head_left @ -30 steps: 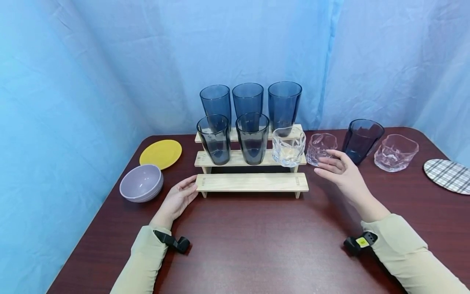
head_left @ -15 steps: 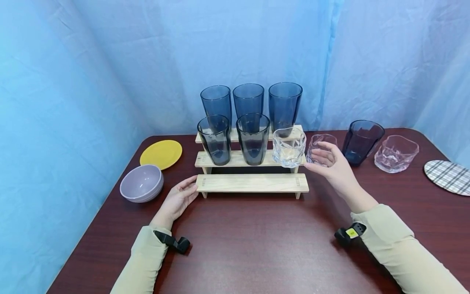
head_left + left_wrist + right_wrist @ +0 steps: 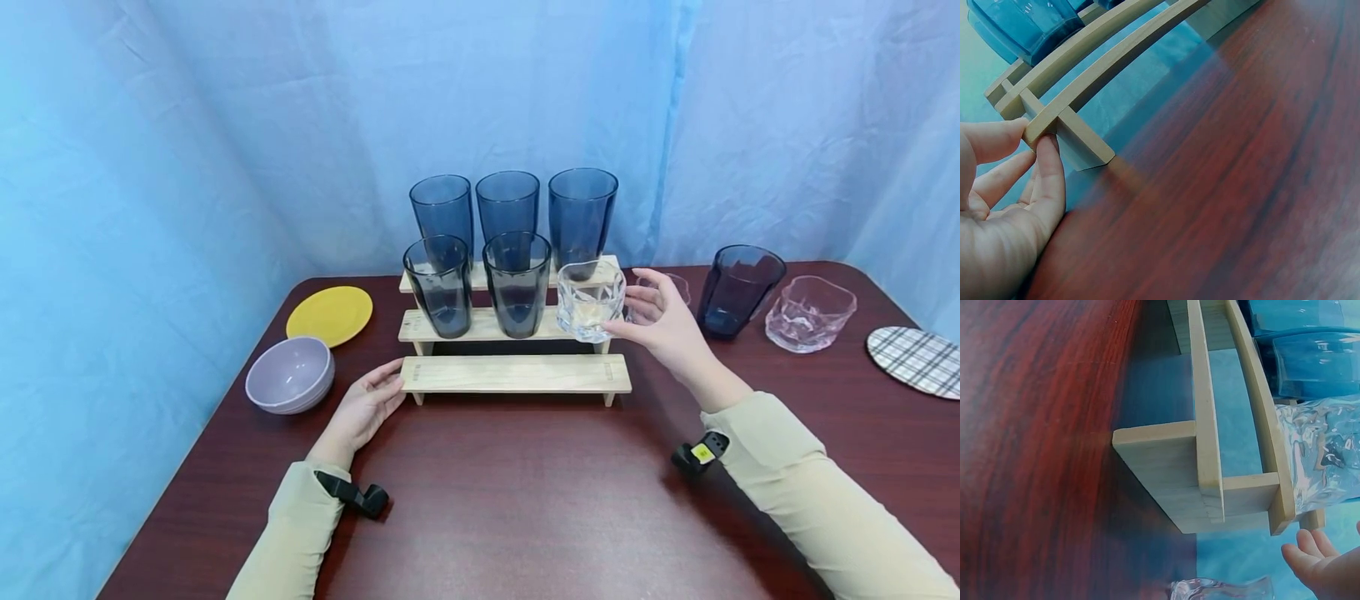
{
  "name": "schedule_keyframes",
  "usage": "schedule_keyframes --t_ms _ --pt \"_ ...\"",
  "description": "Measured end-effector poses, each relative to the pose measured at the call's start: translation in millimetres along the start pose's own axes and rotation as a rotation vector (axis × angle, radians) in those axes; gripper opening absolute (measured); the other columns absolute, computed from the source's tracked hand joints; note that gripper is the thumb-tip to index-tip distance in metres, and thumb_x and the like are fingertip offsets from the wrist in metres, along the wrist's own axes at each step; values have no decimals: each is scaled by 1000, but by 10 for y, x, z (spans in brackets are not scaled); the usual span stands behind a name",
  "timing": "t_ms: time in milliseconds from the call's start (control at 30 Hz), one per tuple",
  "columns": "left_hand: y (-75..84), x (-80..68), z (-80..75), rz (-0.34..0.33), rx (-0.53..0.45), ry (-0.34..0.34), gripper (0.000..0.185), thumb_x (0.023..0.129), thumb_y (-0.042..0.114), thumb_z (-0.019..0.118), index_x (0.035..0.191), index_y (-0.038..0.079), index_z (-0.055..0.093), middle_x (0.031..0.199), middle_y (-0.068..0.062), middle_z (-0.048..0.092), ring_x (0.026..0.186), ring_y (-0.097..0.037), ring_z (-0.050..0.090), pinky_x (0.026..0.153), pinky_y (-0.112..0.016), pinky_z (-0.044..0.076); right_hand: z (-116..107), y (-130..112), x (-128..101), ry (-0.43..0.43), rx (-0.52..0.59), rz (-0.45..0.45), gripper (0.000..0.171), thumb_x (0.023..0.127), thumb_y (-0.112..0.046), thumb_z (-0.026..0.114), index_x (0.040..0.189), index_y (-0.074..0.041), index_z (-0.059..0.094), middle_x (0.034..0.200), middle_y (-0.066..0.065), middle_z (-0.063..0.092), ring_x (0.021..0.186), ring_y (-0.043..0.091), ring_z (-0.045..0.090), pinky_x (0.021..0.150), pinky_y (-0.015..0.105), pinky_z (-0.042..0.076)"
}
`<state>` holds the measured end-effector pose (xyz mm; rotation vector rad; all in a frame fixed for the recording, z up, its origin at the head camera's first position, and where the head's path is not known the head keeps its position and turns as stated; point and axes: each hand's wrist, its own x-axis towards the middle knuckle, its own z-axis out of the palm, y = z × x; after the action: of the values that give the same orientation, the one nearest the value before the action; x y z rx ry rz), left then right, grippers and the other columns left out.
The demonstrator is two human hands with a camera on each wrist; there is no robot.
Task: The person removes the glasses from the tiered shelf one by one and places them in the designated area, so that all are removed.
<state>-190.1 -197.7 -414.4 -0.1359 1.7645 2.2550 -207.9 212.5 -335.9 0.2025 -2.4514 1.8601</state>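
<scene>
The dark bench (image 3: 525, 500) carried a three-step wooden rack (image 3: 516, 372), with three blue tumblers along its top step and two more on the middle one. The clear faceted glass (image 3: 590, 300) stood at the right end of the middle step, close to its edge. The right hand (image 3: 660, 321), its grip open with relaxed fingers, touched that glass's right side without yet closing round it; a push from there could probably tip the glass off the step or knock it against the neighbouring blue tumbler (image 3: 516, 283). The left hand (image 3: 363, 408) pinched the bottom step's left end between thumb and fingers. Behind the right hand sat another clear glass (image 3: 678, 287), partly hidden and crowding any withdrawal. A lilac bowl (image 3: 290, 375) and yellow plate (image 3: 330, 314) lay well left.
</scene>
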Motion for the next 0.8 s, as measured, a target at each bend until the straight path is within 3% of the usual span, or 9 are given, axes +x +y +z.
schedule_keyframes --t_ms 367,800 --pt "6 8 2 -4 5 2 54 97 -3 43 148 0 25 101 3 54 86 -1 60 79 -15 49 63 -50 78 5 -55 -18 93 79 -9 75 150 -8 14 142 27 29 135 41 30 111 53 25" --pt "-3 15 0 -9 15 9 53 98 -2 43 148 1 26 102 2 52 86 -1 59 79 -15 49 143 -87 88 -2 -115 -98 93 77 -10 78 148 -8 19 146 21 30 134 39 34 107 54 30"
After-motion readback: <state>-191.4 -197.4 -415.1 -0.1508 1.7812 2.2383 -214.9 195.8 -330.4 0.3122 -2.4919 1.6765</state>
